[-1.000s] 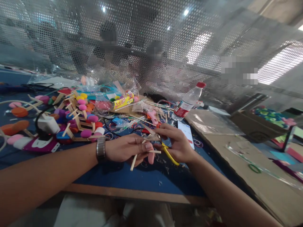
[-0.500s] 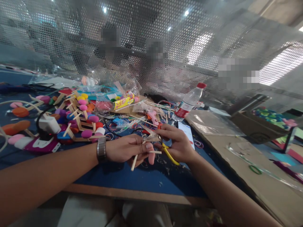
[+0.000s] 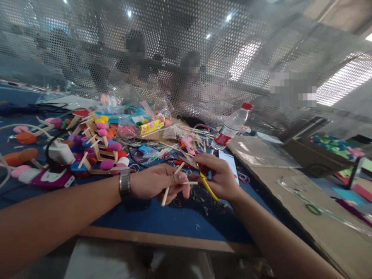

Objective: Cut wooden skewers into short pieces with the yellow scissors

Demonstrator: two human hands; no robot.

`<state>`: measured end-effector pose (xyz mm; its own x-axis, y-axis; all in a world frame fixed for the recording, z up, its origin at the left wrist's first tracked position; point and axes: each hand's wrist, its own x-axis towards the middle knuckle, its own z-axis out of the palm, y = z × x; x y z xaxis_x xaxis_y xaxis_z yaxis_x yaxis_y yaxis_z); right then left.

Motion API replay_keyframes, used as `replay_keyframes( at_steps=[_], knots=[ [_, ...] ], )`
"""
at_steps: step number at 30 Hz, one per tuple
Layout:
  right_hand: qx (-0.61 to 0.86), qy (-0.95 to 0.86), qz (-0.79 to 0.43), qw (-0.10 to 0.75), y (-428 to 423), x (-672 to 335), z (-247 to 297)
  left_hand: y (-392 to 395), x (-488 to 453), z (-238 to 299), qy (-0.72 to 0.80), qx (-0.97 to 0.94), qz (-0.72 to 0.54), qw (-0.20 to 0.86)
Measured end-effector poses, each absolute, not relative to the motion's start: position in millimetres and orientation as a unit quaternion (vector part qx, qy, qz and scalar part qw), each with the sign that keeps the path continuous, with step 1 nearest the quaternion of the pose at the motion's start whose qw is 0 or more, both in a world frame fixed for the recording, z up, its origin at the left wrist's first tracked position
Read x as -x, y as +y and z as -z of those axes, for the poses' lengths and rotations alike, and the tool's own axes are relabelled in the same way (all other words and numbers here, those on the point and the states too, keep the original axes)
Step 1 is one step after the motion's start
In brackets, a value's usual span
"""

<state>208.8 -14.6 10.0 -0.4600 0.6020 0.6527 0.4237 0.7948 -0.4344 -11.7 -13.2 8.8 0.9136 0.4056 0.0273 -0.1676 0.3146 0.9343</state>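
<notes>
My left hand (image 3: 165, 183), with a metal watch band on its wrist, is closed on thin wooden sticks (image 3: 166, 197). One slants down below the fingers and another pokes out to the right past the thumb. My right hand (image 3: 217, 174) grips a pair of scissors (image 3: 209, 187) with yellow handles. Their metal blades point up and left, above the stick ends and apart from them. Under both hands lies the blue tabletop (image 3: 139, 219), strewn with small scraps.
Wooden-stick pieces with coloured discs (image 3: 99, 151) fill the left, beside a purple power strip (image 3: 52, 176). A pink glue gun (image 3: 188, 145), a bottle (image 3: 229, 130) and a phone (image 3: 229, 164) stand or lie beyond my hands. Cardboard (image 3: 279, 197) covers the right.
The scissor blades have moved up and away from my left hand. A stick's upper end now shows above my left fingers, where the blades were before.
</notes>
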Motion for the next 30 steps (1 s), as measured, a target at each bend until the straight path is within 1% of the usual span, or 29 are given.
replay_keyframes(
  at_steps=[4, 6, 8, 11, 14, 18, 21, 23, 26, 30],
  knots=[
    [0.295, -0.855, -0.103, 0.414, -13.8, -207.9, -10.1, -12.7, 12.8, -8.5, 0.113, -0.563, -0.175, 0.8],
    [0.316, -0.85, -0.1, 0.411, -13.0, -207.7, -7.4, -12.8, 12.6, -7.9, 0.115, -0.569, -0.179, 0.794],
    [0.347, -0.835, -0.123, 0.409, -12.6, -207.6, -4.0, -12.9, 11.7, -6.9, 0.125, -0.575, -0.182, 0.788],
    [0.387, -0.785, -0.23, 0.426, -13.6, -206.0, -0.2, -12.6, 8.8, -4.4, 0.175, -0.566, -0.219, 0.775],
    [0.386, -0.723, -0.346, 0.457, -16.3, -201.7, 0.1, -10.7, 4.9, -1.1, 0.249, -0.523, -0.308, 0.755],
    [0.353, -0.706, -0.413, 0.454, -21.7, -193.8, -0.6, -6.4, 0.9, 2.3, 0.297, -0.498, -0.378, 0.722],
    [0.32, -0.718, -0.432, 0.443, -26.1, -186.9, 2.5, -5.2, -1.2, 2.9, 0.323, -0.503, -0.388, 0.702],
    [0.306, -0.727, -0.423, 0.445, -28.1, -182.4, 5.8, -6.4, -2.8, 2.5, 0.328, -0.511, -0.386, 0.695],
    [0.316, -0.725, -0.404, 0.46, -29.4, -178.8, 9.3, -10.1, -5.0, 1.5, 0.307, -0.523, -0.355, 0.712],
    [0.326, -0.706, -0.412, 0.475, -29.5, -181.0, 8.2, -13.8, -5.5, 0.6, 0.298, -0.51, -0.322, 0.74]
  ],
)
